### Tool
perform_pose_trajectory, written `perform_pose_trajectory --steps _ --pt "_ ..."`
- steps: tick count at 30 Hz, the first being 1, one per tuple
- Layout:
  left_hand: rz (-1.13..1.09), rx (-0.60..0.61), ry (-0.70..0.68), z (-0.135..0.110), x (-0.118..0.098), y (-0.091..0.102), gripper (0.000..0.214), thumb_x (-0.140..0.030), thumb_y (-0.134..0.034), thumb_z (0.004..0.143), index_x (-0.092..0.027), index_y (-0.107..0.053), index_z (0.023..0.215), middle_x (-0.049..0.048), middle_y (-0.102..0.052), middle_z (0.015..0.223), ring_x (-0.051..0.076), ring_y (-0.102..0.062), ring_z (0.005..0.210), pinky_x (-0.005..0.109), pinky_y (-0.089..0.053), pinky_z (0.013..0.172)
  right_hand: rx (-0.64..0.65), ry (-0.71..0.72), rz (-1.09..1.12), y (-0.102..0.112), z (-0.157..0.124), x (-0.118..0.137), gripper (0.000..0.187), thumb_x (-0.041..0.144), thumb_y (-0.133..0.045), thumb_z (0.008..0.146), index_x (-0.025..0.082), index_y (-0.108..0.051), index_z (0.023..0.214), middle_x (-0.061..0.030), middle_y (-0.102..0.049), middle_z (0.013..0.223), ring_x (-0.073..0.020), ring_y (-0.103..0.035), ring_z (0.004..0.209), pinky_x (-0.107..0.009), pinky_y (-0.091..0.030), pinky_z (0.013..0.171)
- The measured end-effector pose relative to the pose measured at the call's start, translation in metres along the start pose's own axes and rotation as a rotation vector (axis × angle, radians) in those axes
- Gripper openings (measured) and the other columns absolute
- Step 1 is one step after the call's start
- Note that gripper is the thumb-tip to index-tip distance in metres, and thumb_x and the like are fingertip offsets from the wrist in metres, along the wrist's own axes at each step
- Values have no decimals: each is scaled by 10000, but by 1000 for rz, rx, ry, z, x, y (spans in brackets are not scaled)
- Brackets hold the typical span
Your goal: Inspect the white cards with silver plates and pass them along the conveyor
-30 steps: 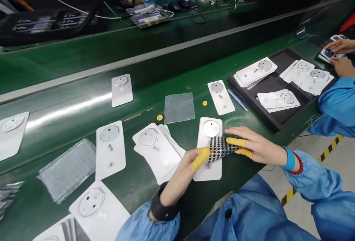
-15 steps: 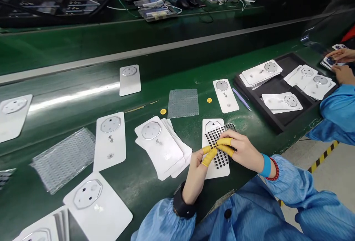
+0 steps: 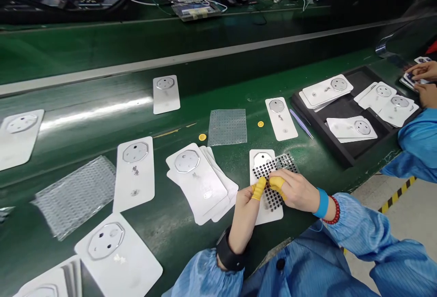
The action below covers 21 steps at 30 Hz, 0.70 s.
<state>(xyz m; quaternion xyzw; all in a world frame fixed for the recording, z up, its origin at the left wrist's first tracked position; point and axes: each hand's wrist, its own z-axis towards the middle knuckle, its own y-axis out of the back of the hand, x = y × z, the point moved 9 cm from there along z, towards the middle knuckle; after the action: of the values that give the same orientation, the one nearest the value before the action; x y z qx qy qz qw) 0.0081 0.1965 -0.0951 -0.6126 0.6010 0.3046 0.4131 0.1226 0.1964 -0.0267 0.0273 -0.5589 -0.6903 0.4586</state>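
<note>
Yellow finger cots cover fingertips on both of my hands. My left hand (image 3: 250,197) pinches the near-left side of a clear sheet of black round dots (image 3: 273,200). My right hand (image 3: 296,190) has its fingers curled closed on the same sheet, close to the left fingertips; whether a single dot is between them is hidden. Below the sheet lies a white panel (image 3: 266,218) with a round-cornered silver outline at its far end, partly covered. To the left is a fanned stack of white panels (image 3: 205,183). Another white panel (image 3: 282,121) lies just beyond my hands.
Purple tweezers (image 3: 301,123) lie beside a black tray (image 3: 336,144) holding several white panels. A clear dotted sheet (image 3: 227,127) and two yellow discs (image 3: 202,137) sit farther back. More clear sheets (image 3: 78,199) lie left. A co-worker's hands (image 3: 425,80) are at far right.
The view has shifted slightly. My right fingers have curled in more over the dotted sheet, and the sheet's far right corner shows more. Another person's hand has appeared at the back.
</note>
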Motion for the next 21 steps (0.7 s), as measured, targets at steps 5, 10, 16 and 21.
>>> perform_pose_trajectory --steps 5,10,16,21 --pt "25 -186 -102 -33 -26 44 661 -372 -744 741 -239 -531 1352 74 -707 1190 287 -638 1100 353 -535 884 -14 -123 139 20 -5 -26 132 151 -449 956 183 -574 988 -77 -689 888 -174 -679 804 -302 -589 724" --pt "-111 -80 -48 -62 -32 41 814 -376 -727 786 -247 -306 1471 97 -628 1338 266 -577 1234 329 -528 959 -171 -230 310 59 13 -13 80 153 -535 925 190 -601 899 -79 -653 948 -166 -652 857 -289 -567 722" --pt "-156 -83 -84 -75 -43 9 534 -343 -747 772 -237 -554 1259 71 -727 1161 249 -697 1033 279 -596 802 -290 9 262 74 39 51 137 96 -573 891 171 -606 1001 -107 -651 997 -191 -626 918 -373 -542 800" --pt "-216 -155 -88 -88 -49 3 496 -339 -747 777 -274 -575 1237 42 -746 1105 210 -716 969 237 -590 774 -324 85 166 74 34 62 200 30 -569 873 125 -600 1047 -142 -655 1015 -209 -628 964 -384 -565 801"
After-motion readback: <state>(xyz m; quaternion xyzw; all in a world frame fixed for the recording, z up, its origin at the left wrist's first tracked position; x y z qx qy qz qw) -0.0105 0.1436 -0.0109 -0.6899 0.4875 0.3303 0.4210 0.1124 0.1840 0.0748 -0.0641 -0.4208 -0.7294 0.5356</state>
